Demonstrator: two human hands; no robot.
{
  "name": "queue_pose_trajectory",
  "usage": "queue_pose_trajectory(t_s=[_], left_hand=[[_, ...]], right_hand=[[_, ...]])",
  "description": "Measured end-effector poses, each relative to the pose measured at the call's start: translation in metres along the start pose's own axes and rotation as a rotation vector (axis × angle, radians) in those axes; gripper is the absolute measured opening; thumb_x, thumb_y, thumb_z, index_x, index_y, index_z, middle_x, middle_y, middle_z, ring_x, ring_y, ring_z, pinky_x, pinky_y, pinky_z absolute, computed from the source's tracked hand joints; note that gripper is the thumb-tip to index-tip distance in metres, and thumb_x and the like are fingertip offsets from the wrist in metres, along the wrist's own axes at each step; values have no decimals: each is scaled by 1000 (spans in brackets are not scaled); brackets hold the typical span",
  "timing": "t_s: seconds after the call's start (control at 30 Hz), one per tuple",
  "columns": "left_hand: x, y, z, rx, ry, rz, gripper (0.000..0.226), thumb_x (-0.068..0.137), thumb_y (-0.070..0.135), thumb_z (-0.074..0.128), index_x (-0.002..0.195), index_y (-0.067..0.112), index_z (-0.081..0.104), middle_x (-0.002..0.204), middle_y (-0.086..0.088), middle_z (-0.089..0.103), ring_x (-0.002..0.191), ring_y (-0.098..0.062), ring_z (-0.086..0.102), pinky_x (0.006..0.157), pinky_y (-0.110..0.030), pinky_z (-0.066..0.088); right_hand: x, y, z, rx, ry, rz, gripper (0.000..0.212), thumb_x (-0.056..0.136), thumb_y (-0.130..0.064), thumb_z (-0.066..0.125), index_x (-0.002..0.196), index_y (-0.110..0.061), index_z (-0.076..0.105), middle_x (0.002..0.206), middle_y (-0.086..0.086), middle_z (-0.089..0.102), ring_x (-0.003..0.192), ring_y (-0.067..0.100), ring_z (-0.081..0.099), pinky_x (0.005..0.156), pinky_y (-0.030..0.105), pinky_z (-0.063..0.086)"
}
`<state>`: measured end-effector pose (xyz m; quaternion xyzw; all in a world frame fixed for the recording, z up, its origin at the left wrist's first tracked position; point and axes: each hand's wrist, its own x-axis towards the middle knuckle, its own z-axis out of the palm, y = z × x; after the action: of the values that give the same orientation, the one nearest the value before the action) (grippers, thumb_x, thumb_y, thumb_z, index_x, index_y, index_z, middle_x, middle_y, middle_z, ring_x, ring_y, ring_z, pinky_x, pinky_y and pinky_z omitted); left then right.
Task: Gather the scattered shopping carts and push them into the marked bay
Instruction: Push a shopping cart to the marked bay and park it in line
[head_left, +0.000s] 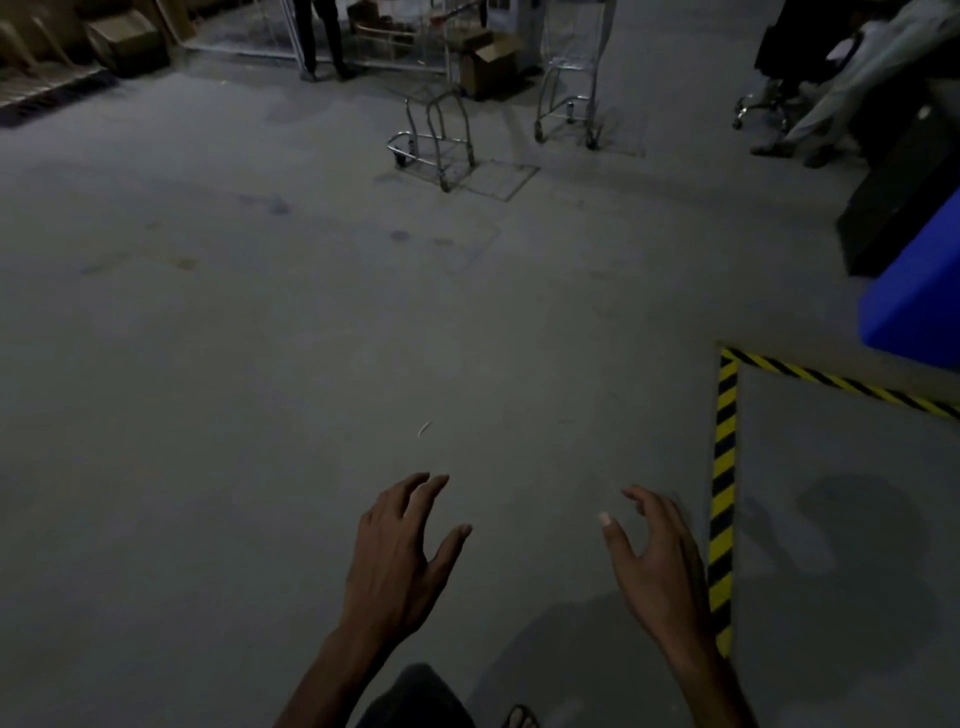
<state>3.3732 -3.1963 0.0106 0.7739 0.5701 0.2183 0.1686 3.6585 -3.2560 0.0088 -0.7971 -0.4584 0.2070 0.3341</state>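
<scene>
Two shopping carts stood far across the grey floor (260, 364), well apart from the person. The nearer cart (434, 140) showed mostly its low chrome frame and wheels, beside a square hatch outline (493, 179) in the floor. The second cart (571, 98) stood upright to its right, its wire basket reaching toward the top edge of the view. An open cardboard box (488, 62) sat between and behind them. The marked bay (831, 493) lay close on the right, its corner edged with yellow-and-black striped tape (724, 467); no cart was inside the part that showed.

The left hand (400, 561) hovered low in the view with fingers spread and relaxed, holding nothing. The right hand (657, 561) hung beside it, also loose and empty, its outer edge overlapping the tape line in view. The two hands were apart from each other.

A blue bin (914, 291) stood at the right edge beyond the bay corner, with a dark block (893, 197) behind it. A standing person's dark legs (322, 36) showed at the top, beside a wire cage. More cardboard boxes (124, 39) were stacked at the top left.
</scene>
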Motion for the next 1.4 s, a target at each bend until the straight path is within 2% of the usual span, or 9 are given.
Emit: queue_pose_trajectory(t_s=[0.17,0.33,0.43,0.6,0.77,1.13,1.4], left_hand=[[58,-10,19,-13,27,-38,62,98,67,48,149,31,55,148,6,55,135,-18,51,104,-35,39],[147,-33,35,-29,47,-55,65,99,66,49,151,28,53,149,2,56,136,-20,50,107,-42,46],[209,-48,39,-45,54,-61,66,100,66,48,151,25,53,149,0,57,137,-22,51,108,-45,48],[312,-71,34,-48,54,-40,65,100,63,50,151,23,54,148,-3,58,136,-23,52,110,-44,45],[400,-86,27,-14,37,-4,66,100,62,49,150,20,56,147,-6,59,135,-26,53,108,-47,46],[560,-106,65,-17,17,-18,65,100,63,50,151,22,55,147,-4,58,136,-24,52,109,-47,46],[733,-96,91,32,-3,-13,65,101,63,49,153,24,52,150,-3,56,138,-25,51,110,-48,45]], right_hand=[[65,-8,19,-14,-106,18,38,101,-39,67,136,-29,60,140,-4,58,131,21,55,103,36,48],[145,-27,49,-55,-134,-3,41,102,-43,64,140,-30,57,145,-6,55,133,19,54,106,36,48],[203,-48,63,-56,-122,-32,41,102,-43,65,140,-31,56,144,-7,55,133,18,54,109,38,48],[293,-89,80,-53,-64,-62,40,101,-39,68,138,-29,58,140,-6,58,130,19,56,104,40,51],[364,-117,95,-21,-37,-61,43,101,-38,67,141,-25,58,143,-3,58,130,19,56,104,33,46],[520,-125,130,-34,-50,-38,42,101,-39,67,140,-26,58,142,-2,59,129,22,57,102,41,52],[697,-143,153,23,-47,-33,42,101,-38,67,141,-26,58,142,-2,58,129,20,57,100,35,49]])
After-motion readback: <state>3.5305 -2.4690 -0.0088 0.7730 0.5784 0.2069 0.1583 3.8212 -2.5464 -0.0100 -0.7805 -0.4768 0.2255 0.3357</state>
